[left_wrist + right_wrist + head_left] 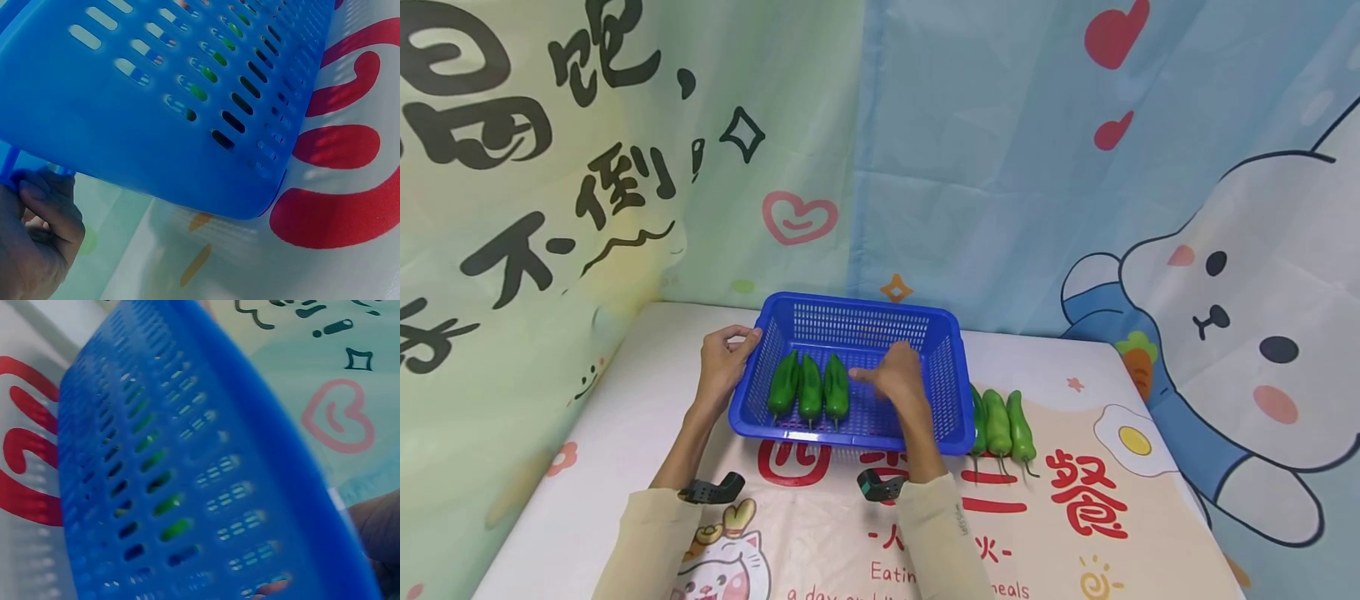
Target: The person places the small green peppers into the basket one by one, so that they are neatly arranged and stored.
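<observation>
A blue plastic basket (853,444) with slotted walls stands tilted on the table. Three green peppers (810,387) lie side by side in its left half, stems toward the front. My left hand (724,360) grips the basket's left rim, its fingers curled round the edge; the left wrist view shows this hand (44,231) at the rim too. Over the basket's inside, right of the peppers, is my right hand (897,372), slightly blurred, thumb stretched leftward, with nothing visible in it. Only part of that hand (381,525) shows past the rim in the right wrist view.
More green peppers (997,425) lie on the table just right of the basket, one partly hidden by its wall. A printed cloth (1060,550) covers the table. Behind hangs a printed curtain (985,167).
</observation>
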A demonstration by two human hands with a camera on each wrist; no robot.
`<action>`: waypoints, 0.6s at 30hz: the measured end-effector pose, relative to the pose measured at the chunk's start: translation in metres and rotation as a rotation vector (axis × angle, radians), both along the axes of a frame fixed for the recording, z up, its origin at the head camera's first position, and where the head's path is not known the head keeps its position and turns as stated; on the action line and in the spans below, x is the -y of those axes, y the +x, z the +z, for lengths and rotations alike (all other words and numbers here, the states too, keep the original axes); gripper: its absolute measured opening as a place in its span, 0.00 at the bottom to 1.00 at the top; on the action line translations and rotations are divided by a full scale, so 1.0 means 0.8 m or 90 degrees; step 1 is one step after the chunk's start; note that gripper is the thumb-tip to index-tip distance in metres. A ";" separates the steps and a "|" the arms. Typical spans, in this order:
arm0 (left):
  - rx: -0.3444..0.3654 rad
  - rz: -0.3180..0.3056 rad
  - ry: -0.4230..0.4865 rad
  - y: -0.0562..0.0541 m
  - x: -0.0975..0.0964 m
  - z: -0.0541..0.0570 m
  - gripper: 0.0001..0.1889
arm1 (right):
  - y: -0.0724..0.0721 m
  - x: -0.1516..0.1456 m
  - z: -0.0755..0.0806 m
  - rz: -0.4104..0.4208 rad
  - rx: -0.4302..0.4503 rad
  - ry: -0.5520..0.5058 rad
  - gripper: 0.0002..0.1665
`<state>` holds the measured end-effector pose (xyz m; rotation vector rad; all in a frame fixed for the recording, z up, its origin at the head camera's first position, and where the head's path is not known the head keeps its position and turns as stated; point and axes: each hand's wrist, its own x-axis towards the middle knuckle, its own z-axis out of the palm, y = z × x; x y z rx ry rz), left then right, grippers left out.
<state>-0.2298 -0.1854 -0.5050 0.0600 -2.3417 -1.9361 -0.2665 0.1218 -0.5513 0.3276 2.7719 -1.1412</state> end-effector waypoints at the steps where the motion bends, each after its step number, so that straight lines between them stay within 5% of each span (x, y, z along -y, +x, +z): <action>1: 0.001 -0.002 0.004 0.000 0.000 0.000 0.23 | -0.002 -0.004 -0.003 0.000 0.005 -0.007 0.39; 3: 0.004 -0.005 0.009 0.001 0.001 0.000 0.24 | 0.010 -0.004 0.020 -0.002 0.015 -0.013 0.35; 9: 0.001 -0.007 0.018 0.000 0.000 0.002 0.23 | 0.079 0.009 0.129 -0.022 -0.011 -0.025 0.23; 18: 0.000 -0.008 0.009 0.002 0.000 0.003 0.24 | 0.100 0.000 0.151 -0.049 -0.023 -0.068 0.21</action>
